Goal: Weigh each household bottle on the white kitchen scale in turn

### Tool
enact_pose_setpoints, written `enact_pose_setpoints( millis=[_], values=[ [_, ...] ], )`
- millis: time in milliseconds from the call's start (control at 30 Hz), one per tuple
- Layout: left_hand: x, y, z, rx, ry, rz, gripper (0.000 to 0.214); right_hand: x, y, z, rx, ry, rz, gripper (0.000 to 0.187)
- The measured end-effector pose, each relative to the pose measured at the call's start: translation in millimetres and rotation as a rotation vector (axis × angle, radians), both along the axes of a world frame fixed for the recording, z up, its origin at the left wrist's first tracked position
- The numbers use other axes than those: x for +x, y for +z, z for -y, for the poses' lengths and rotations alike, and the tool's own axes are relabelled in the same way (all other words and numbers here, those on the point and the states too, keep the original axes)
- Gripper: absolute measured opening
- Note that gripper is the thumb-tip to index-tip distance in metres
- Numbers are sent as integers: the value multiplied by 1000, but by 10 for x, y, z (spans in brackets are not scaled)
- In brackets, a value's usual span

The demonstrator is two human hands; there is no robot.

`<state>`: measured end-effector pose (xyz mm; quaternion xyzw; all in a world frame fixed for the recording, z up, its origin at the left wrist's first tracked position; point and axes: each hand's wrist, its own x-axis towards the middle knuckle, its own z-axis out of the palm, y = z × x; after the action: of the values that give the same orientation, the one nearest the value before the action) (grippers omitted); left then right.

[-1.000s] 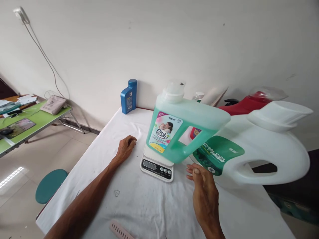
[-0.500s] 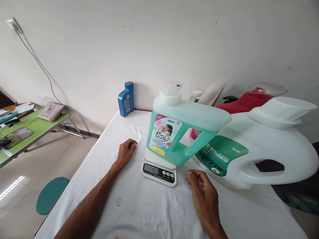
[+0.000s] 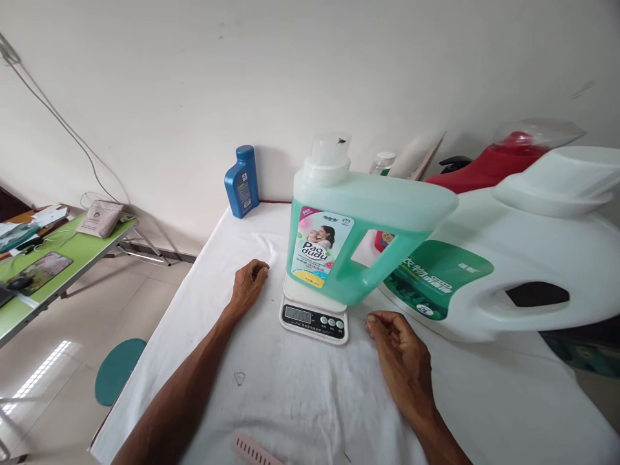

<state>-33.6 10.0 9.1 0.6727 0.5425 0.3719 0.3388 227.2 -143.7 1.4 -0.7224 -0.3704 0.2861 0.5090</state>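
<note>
A translucent detergent jug (image 3: pixel 320 194) with green liquid, a "Pao dudu" label and a clear cap stands upright on a white digital kitchen scale (image 3: pixel 314 330). The scale's display is lit, but its digits are hard to read. Left of the scale, my left hand (image 3: pixel 248 285) rests on the white cloth, fingers loosely curled with nothing in them. To the scale's right lies my right hand (image 3: pixel 400 361), thumb against the curled fingers and no object visible in it. Neither hand touches the jug or the scale. A small dark spot shows on the cap.
A large white jug (image 3: pixel 523 239) with a green label stands at the right, before a red bottle (image 3: pixel 494 158). At the back are a blue bottle (image 3: pixel 242 184) and a small capped jar (image 3: pixel 382 163). A pink strap (image 3: pixel 254 450) lies at the front. Left: a green table (image 3: pixel 72 258) and stool (image 3: pixel 119 371).
The view has shifted slightly, so the tabletop things sit higher and more of the pink strap shows. Both hands and the jug keep their places.
</note>
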Motion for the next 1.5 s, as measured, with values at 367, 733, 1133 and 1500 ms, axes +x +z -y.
enact_pose_setpoints(
  millis=[367,733,1133,1500],
  values=[
    [4,-1,2,-19,3,14,22,24,-59,1,-8,15,19,40],
    [15,20,16,-31,8,20,24,6,656,122,70,13,-93,68],
    [11,-73,-19,-24,-1,29,24,74,1391,-957,447,368,-274,47],
    [27,-87,-16,-32,4,26,23,-227,1755,-1235,666,1,-334,43]
  ],
)
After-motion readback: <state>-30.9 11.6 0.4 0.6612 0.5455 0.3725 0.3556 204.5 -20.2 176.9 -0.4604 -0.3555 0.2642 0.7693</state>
